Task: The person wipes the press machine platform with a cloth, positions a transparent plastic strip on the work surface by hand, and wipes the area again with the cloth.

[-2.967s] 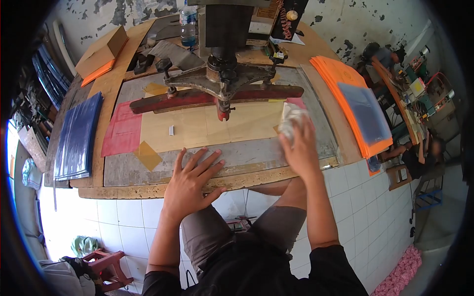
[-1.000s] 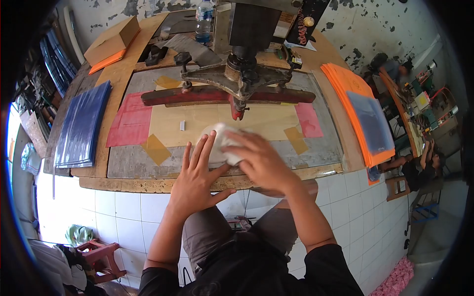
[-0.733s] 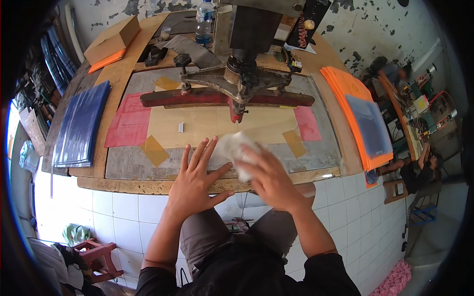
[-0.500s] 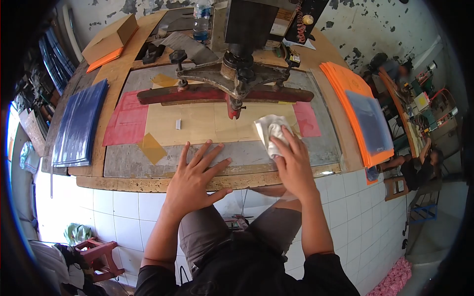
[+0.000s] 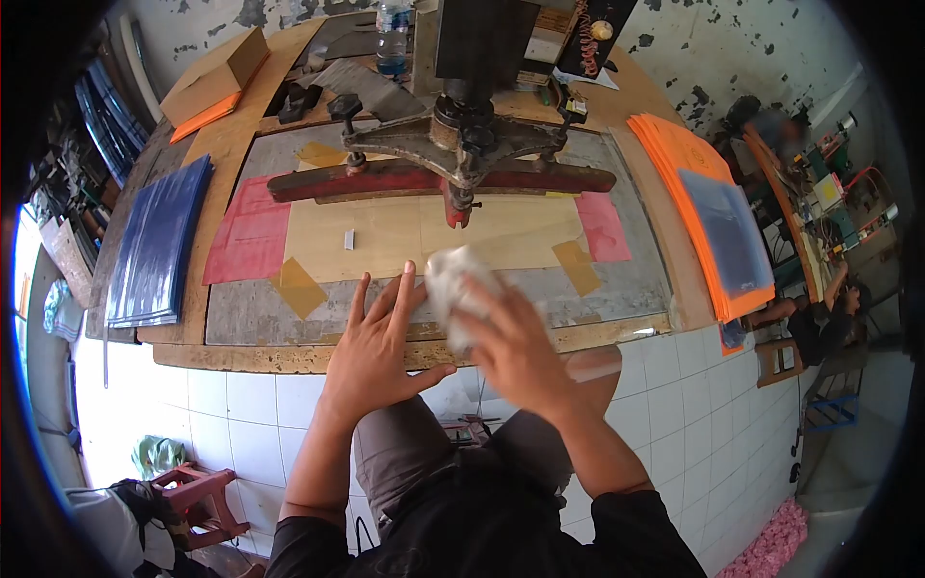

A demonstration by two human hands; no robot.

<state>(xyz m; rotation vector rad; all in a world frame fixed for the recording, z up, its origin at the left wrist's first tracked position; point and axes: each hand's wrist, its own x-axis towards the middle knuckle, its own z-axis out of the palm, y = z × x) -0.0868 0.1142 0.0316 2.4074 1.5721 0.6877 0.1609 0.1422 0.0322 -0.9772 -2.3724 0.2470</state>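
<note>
While the left hand stays, the cloth (blurred) has moved leftward.

Patchy pale wall, white tiled floor, red stool.

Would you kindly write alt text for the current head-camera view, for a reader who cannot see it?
A person's right hand holds a white cloth beside their spread left hand at the front of a workbench. Beyond them, a beige panel lies beneath the red bar of a machine, with a blue stack at left and an orange stack at right.
</note>
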